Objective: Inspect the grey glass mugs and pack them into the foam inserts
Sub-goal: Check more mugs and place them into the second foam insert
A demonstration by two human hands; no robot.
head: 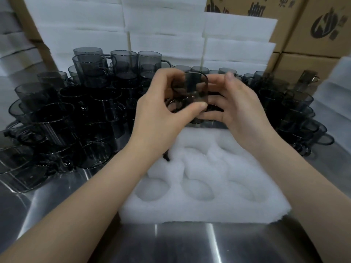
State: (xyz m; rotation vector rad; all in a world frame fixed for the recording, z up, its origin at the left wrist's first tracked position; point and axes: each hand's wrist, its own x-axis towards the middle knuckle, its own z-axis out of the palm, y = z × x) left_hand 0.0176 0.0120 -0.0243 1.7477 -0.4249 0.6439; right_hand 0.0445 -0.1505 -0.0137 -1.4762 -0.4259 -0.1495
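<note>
While the steel table [171, 243] carries stacked grey mugs [57, 114] either side of my grip, the foam insert [205, 186] lies directly beneath it. My left hand [161, 111] and right hand [241, 109] clasp one grey mug [195, 88], raised between them.

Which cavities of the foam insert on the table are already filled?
None visible: the foam insert shows only empty cavities; both hands hold one mug above it.
</note>
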